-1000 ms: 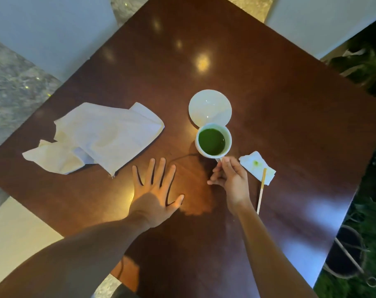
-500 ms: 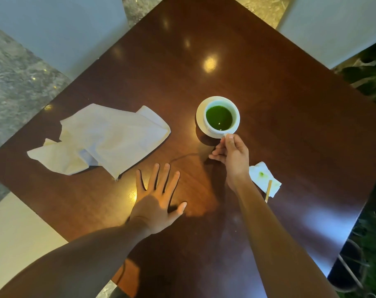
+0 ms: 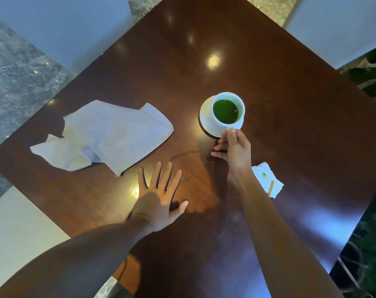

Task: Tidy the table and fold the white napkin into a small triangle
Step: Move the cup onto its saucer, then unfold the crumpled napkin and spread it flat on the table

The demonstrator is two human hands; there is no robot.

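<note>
A crumpled white napkin (image 3: 109, 136) lies on the left part of the dark wooden table (image 3: 290, 104). A white cup (image 3: 228, 110) of green liquid stands on a white saucer (image 3: 206, 120) right of it. My right hand (image 3: 234, 150) pinches the cup's handle at its near side. My left hand (image 3: 159, 197) rests flat on the table with fingers spread, just below the napkin's near corner. A small stained paper tissue (image 3: 266, 179) with a wooden stick (image 3: 271, 187) on it lies right of my right wrist.
White chair seats stand at the far left (image 3: 64, 29), far right (image 3: 337, 24) and near left (image 3: 17, 233) of the table. Green plants (image 3: 369, 244) and a wire stand sit beyond the right edge. Grey stone floor shows at the left.
My right hand lifted the cup from the table beside the saucer and set it onto the saucer. The left hand stayed flat.
</note>
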